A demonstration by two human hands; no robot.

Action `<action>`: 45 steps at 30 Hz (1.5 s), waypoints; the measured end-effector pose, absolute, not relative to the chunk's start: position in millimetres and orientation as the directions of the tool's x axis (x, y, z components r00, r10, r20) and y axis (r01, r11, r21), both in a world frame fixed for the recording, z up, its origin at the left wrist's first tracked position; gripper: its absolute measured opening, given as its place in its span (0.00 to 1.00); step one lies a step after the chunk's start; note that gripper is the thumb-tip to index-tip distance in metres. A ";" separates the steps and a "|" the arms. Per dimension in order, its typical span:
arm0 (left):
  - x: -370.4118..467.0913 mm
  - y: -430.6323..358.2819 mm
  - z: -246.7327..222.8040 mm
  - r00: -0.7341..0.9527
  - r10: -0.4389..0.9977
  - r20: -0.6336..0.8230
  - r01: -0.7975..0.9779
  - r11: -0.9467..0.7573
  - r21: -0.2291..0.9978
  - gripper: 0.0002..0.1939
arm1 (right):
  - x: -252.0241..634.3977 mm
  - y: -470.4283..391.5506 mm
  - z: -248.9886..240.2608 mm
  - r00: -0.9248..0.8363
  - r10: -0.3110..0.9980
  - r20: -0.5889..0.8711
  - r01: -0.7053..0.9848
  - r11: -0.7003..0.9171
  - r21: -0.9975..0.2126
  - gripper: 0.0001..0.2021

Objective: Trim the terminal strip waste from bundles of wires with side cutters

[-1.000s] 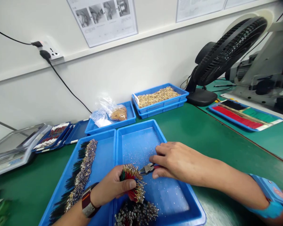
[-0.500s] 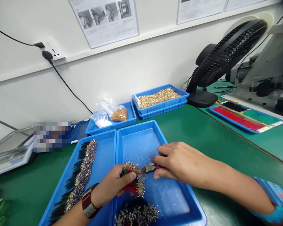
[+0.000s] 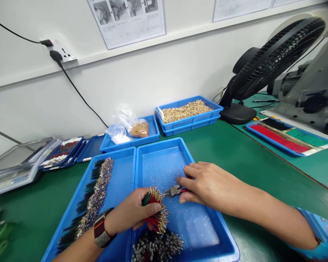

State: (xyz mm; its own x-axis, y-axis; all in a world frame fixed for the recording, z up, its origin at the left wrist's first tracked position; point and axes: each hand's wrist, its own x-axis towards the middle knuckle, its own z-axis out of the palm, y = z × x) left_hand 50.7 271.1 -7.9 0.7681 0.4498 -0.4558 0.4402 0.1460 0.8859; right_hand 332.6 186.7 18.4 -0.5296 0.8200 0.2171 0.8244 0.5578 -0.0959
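Note:
My left hand (image 3: 135, 211) is closed round a bundle of short wires (image 3: 156, 211), red and green with gold metal ends pointing right. My right hand (image 3: 200, 183) grips red-handled cutting pliers (image 3: 173, 191), their jaws at the upper right edge of the bundle's metal ends. Both hands are over a blue tray (image 3: 164, 153) sprinkled with tiny shiny bits. Below the held bundle, in the same tray, lies a dark pile of wires with silvery ends (image 3: 160, 247). A long row of dark wires with metal ends (image 3: 98, 189) fills part of the left blue tray (image 3: 123, 163).
Behind stand a blue tray with plastic bags (image 3: 138, 129) and stacked trays of gold pieces (image 3: 188, 111). A black fan (image 3: 273, 65) is at the back right, near a tray of red, black and green wires (image 3: 292, 136). A scale (image 3: 19, 178) sits left.
The pliers' jaws sit slightly higher against the bundle, which appears turned a little in my left hand. The camera view has shifted slightly. Both hands keep their holds.

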 end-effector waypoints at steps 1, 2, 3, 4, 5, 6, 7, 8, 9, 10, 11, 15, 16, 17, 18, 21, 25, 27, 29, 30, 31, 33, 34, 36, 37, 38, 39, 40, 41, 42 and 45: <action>50.7 271.1 -7.3 0.768 0.446 -0.460 0.440 0.156 0.885 0.29 | 332.6 186.7 18.4 -0.532 0.820 0.212 0.822 0.560 -0.103 0.20; 50.3 271.3 -7.3 0.767 0.445 -0.462 0.437 0.164 0.884 0.29 | 332.5 186.8 18.4 -0.534 0.819 0.208 0.820 0.562 -0.109 0.20; 49.7 271.5 -8.2 0.768 0.444 -0.462 0.435 0.168 0.884 0.28 | 332.3 186.8 18.5 -0.533 0.820 0.206 0.820 0.562 -0.114 0.20; 48.9 271.9 -9.7 0.768 0.446 -0.460 0.433 0.167 0.886 0.28 | 332.1 186.9 18.7 -0.532 0.821 0.206 0.819 0.561 -0.118 0.20; 47.9 272.3 -11.6 0.767 0.452 -0.456 0.431 0.164 0.887 0.29 | 331.9 186.8 19.1 -0.531 0.823 0.205 0.820 0.559 -0.121 0.20; 47.0 272.7 -13.8 0.765 0.459 -0.451 0.429 0.159 0.889 0.29 | 331.8 186.7 19.6 -0.530 0.824 0.200 0.821 0.558 -0.124 0.20; 46.3 272.9 -15.8 0.765 0.463 -0.447 0.429 0.152 0.890 0.30 | 331.9 186.4 20.2 -0.530 0.825 0.195 0.821 0.557 -0.125 0.20; 45.8 273.1 -17.4 0.765 0.466 -0.444 0.431 0.141 0.891 0.30 | 332.1 186.1 20.9 -0.529 0.827 0.191 0.823 0.555 -0.124 0.20; 45.7 273.0 -18.4 0.768 0.466 -0.440 0.432 0.129 0.892 0.30 | 332.5 185.7 21.6 -0.528 0.828 0.190 0.824 0.553 -0.122 0.19; 46.0 272.8 -18.7 0.771 0.466 -0.433 0.433 0.114 0.894 0.31 | 332.9 185.3 22.1 -0.525 0.829 0.192 0.827 0.550 -0.116 0.19; 46.8 272.4 -18.4 0.773 0.471 -0.425 0.433 0.099 0.896 0.31 | 333.2 185.0 22.4 -0.519 0.832 0.198 0.832 0.544 -0.106 0.18; 51.7 269.9 -15.4 0.716 0.559 -0.418 0.437 0.107 0.893 0.31 | 333.6 185.7 21.4 -0.491 0.846 0.206 0.857 0.512 -0.059 0.17; 52.7 269.2 -15.1 0.696 0.582 -0.421 0.436 0.123 0.891 0.31 | 333.3 186.3 20.9 -0.487 0.849 0.203 0.861 0.506 -0.053 0.17; 53.5 268.6 -15.1 0.682 0.597 -0.423 0.433 0.137 0.891 0.31 | 333.0 187.0 20.4 -0.484 0.852 0.200 0.863 0.503 -0.053 0.18; 54.1 268.1 -15.3 0.677 0.603 -0.423 0.427 0.146 0.892 0.31 | 332.7 187.6 20.0 -0.482 0.853 0.198 0.864 0.501 -0.056 0.18; 55.0 267.4 -15.9 0.679 0.600 -0.422 0.418 0.157 0.895 0.32 | 332.0 188.6 19.0 -0.483 0.854 0.192 0.862 0.503 -0.067 0.18; 56.1 267.6 -13.5 0.677 0.598 -0.429 0.464 0.105 0.879 0.34 | 331.1 188.4 17.7 -0.484 0.849 0.212 0.863 0.504 -0.047 0.18; 56.5 267.8 -11.9 0.680 0.600 -0.421 0.482 0.066 0.874 0.34 | 330.6 188.0 16.4 -0.481 0.846 0.231 0.866 0.500 -0.028 0.18; 56.7 267.6 -11.2 0.683 0.604 -0.411 0.471 0.065 0.880 0.34 | 330.1 187.6 14.9 -0.481 0.843 0.240 0.866 0.500 -0.022 0.17; 56.8 267.5 -11.5 0.684 0.604 -0.408 0.454 0.085 0.887 0.34 | 330.0 187.5 14.1 -0.480 0.844 0.240 0.866 0.500 -0.026 0.17; 56.9 267.2 -12.0 0.685 0.604 -0.408 0.434 0.111 0.894 0.34 | 330.0 187.5 13.5 -0.480 0.845 0.236 0.865 0.500 -0.033 0.17; 57.0 266.7 -13.9 0.682 0.607 -0.407 0.390 0.169 0.905 0.34 | 330.1 188.0 12.9 -0.477 0.849 0.227 0.865 0.500 -0.051 0.17; 57.1 266.5 -15.0 0.682 0.608 -0.406 0.371 0.192 0.909 0.34 | 330.1 188.3 12.9 -0.476 0.850 0.225 0.864 0.499 -0.060 0.17; 57.0 266.4 -17.1 0.685 0.608 -0.402 0.349 0.210 0.913 0.33 | 330.1 188.9 13.5 -0.479 0.848 0.226 0.860 0.505 -0.076 0.17; 56.9 266.5 -18.0 0.686 0.609 -0.398 0.347 0.207 0.915 0.33 | 330.0 189.0 13.9 -0.481 0.846 0.230 0.857 0.509 -0.078 0.17; 56.6 266.7 -18.7 0.684 0.614 -0.394 0.352 0.196 0.915 0.33 | 329.8 189.0 14.3 -0.482 0.844 0.236 0.857 0.510 -0.076 0.17; 56.2 267.0 -19.4 0.680 0.620 -0.391 0.364 0.177 0.914 0.32 | 329.6 188.8 14.5 -0.482 0.843 0.241 0.858 0.510 -0.068 0.17; 55.6 267.4 -20.0 0.675 0.627 -0.388 0.383 0.152 0.911 0.32 | 329.4 188.5 14.5 -0.480 0.842 0.245 0.860 0.507 -0.058 0.17; 55.0 267.8 -20.4 0.669 0.636 -0.385 0.403 0.126 0.907 0.32 | 329.0 188.2 14.2 -0.479 0.843 0.247 0.863 0.504 -0.047 0.17; 54.4 268.2 -20.8 0.663 0.643 -0.384 0.423 0.102 0.900 0.32 | 328.6 187.9 13.8 -0.478 0.843 0.248 0.865 0.501 -0.037 0.17; 53.0 268.6 -20.9 0.664 0.644 -0.380 0.447 0.065 0.892 0.33 | 327.2 187.3 11.8 -0.479 0.841 0.251 0.866 0.500 -0.022 0.17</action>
State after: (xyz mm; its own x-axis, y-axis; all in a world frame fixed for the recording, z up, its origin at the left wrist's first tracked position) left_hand 53.0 268.6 -20.9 0.6643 0.6438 -0.3797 0.4470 0.0649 0.8922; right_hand 327.2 187.3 11.8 -0.4792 0.8410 0.2511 0.8658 0.4999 -0.0221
